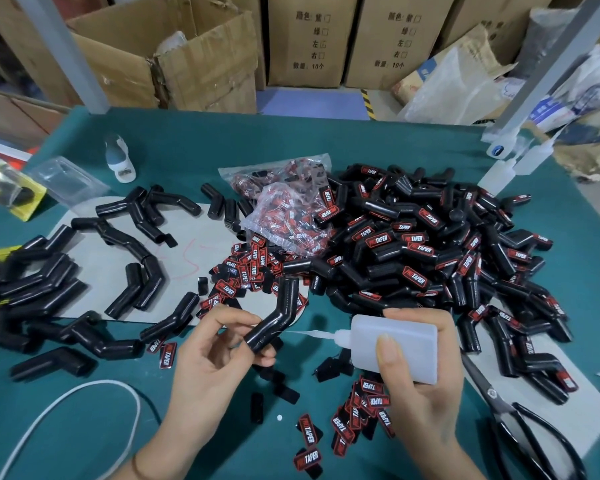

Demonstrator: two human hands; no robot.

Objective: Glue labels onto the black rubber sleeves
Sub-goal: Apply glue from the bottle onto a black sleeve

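Your left hand (219,344) pinches a bent black rubber sleeve (274,317) between thumb and fingertips at its near, lower end, just above the teal table mat (84,427). Your right hand (420,386) wraps a translucent white plastic glue bottle (394,348), thumb pressed on its face, with the thin nozzle (312,334) pointing left at the sleeve's bend.

The sleeve looks light, glossy and likely flexible — squeezing hard would probably flatten the tube and distort the gluing face. Hold it at the near open end, as now, leaving the upper leg free for a label.

The sleeve is an elbow: its lower leg runs from near-left up to the bend, then the upper leg rises toward the far side, open end facing away.

Loose red-and-black printed labels (368,407) lie near the right hand — the labelled pile of sleeves (430,251) sits far right, unlabelled sleeves (49,282) on the left.
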